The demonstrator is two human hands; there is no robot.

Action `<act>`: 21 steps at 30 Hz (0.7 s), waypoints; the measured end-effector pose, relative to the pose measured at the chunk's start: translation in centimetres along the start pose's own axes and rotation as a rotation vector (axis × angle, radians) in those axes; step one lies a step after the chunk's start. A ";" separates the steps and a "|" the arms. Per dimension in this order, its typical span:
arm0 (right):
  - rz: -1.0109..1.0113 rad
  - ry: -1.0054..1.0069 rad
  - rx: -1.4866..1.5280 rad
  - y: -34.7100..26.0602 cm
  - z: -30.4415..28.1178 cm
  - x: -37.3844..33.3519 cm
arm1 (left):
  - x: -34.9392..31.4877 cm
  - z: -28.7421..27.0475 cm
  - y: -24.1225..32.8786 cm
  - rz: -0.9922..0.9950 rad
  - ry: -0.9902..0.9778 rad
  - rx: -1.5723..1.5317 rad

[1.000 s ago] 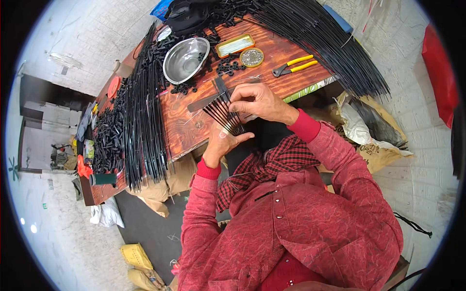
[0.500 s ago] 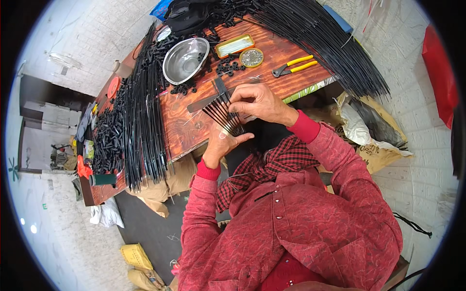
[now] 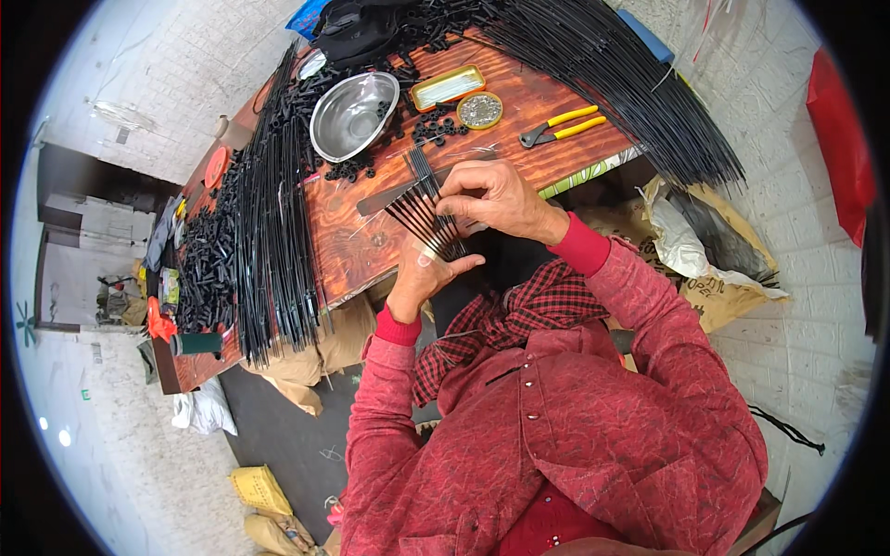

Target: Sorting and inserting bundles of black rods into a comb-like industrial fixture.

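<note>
Both my hands meet over the table's near edge, around a small fan of thin black rods (image 3: 408, 220) that look like umbrella ribs. My left hand (image 3: 419, 276) is closed round the fan from below, its thumb stretched along the near side. A pale strip, like a plaster, shows on that hand. With fingers bent and pinched, my right hand (image 3: 505, 199) is at the right edge of the same rods. Whatever sits between its fingertips is too small to make out. Behind the hands lies a flat dark bar (image 3: 375, 200) on the wood.
On the wooden table (image 3: 348, 236) are a steel bowl (image 3: 343, 130), yellow-handled cutters (image 3: 579, 128), a yellow tray (image 3: 416, 95) and a round tin of small metal bits (image 3: 481, 110). Long black rods lie in bundles at left (image 3: 273, 232) and far right (image 3: 640, 93). Small black parts (image 3: 204, 278) are heaped leftward.
Almost nothing differs. Both hands keep the same hold on the rods, with only a very slight shift.
</note>
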State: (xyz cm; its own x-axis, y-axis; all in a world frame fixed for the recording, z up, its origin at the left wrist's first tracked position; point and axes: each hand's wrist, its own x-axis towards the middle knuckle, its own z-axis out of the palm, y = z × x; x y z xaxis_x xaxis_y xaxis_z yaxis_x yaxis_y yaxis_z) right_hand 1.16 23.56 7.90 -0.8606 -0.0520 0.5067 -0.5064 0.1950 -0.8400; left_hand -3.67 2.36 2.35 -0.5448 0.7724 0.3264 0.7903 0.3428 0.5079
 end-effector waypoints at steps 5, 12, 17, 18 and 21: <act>0.024 -0.004 0.004 0.0 -0.1 0.1 | 0.2 0.0 0.0 0.014 0.006 -0.007; -0.025 -0.001 -0.035 -0.3 -0.1 0.2 | 0.2 -0.2 0.5 -0.012 -0.007 -0.004; -0.070 0.006 -0.103 -0.3 -0.2 0.3 | 0.5 -0.3 0.8 0.065 0.061 -0.007; -0.080 0.006 -0.137 -0.4 -0.1 0.2 | 0.5 -0.2 0.7 0.074 0.069 0.004; -0.112 0.018 -0.198 -0.5 0.0 0.1 | 0.6 -0.3 0.9 0.094 0.066 0.046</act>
State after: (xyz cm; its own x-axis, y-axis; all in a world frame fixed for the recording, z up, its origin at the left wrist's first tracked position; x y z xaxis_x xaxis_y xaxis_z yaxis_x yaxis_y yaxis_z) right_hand 1.30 23.44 8.35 -0.7973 -0.0670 0.5998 -0.5767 0.3779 -0.7243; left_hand -3.33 2.97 3.25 -0.4839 0.7661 0.4231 0.8499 0.2961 0.4358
